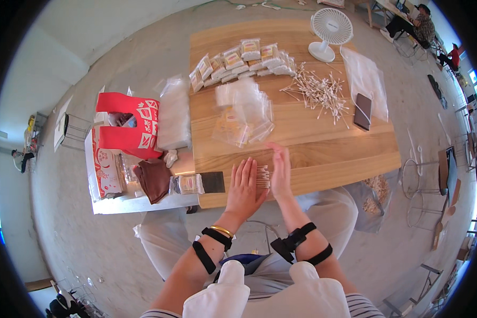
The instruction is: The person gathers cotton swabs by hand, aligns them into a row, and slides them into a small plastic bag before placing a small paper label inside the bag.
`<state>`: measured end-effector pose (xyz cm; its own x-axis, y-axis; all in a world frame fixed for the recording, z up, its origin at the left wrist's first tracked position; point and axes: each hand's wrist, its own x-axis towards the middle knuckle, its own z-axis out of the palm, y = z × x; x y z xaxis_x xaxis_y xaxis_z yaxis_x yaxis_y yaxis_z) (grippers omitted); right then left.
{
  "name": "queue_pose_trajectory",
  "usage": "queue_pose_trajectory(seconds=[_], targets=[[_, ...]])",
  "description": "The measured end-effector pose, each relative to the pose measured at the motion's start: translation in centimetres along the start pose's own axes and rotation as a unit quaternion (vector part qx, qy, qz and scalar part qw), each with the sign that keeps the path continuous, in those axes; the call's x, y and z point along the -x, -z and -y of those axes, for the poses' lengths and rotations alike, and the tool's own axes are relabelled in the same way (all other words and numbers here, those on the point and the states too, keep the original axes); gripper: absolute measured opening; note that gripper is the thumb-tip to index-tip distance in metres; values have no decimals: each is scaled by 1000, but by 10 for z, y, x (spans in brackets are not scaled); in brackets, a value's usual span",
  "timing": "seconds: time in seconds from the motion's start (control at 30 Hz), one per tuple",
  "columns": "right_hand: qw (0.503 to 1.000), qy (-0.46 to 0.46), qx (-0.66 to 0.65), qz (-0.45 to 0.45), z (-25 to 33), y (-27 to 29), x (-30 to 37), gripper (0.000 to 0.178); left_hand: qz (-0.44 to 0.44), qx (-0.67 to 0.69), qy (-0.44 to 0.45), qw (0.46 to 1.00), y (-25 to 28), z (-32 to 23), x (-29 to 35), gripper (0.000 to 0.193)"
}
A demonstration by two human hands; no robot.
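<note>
A: Main item where?
B: Nr 6 o'clock edge of pale wood-grain tabletop: short row of slim white-tipped cotton swabs, betw. both hands.
A: Grip?
B: None visible. Bare left hand laid flat, palm down, fingers straight + close together, at 9 o'clock end, hiding it. Bare right hand open, on edge, fingers straight, just beside 3 o'clock end; touching or not, can't tell.
A: Why so?
B: Prob. to wall sticks in from both ends, tips level. Flat hands likely kinder to soft tips than a pinch.
A: Surroundings?
B: Clear flat plastic bags betw. 11 and 12; loose heap of cotton swabs toward 1, prob. for easy right-side reach. White-and-yellow swab-filled packets farther off, approx. 12, likely out of the way.
A: Row's look?
B: Pale sticks lying 9-to-3, rounded white tips fairly even.
</note>
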<state>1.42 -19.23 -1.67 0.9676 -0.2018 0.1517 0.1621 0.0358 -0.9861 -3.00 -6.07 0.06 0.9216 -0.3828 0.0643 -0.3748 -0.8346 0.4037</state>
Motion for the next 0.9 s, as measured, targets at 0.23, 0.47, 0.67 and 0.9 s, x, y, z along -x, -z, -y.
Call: queue_pose_trajectory(seconds=[0.23, 0.47, 0.67, 0.9], targets=[[999, -2, 11, -40, 4, 31, 4, 35, -32, 15, -11, 999, 2, 8, -16, 93], [995, 32, 69, 68, 14, 15, 13, 35, -135, 224, 48, 964, 2, 13, 8, 87], [984, 56, 104, 131, 0, -13, 6, 35, -144, 368, 38, 918, -14, 4, -11, 82], [983, 74, 122, 113, 6, 5, 9, 34, -204, 478, 73, 851, -10, 11, -2, 81]])
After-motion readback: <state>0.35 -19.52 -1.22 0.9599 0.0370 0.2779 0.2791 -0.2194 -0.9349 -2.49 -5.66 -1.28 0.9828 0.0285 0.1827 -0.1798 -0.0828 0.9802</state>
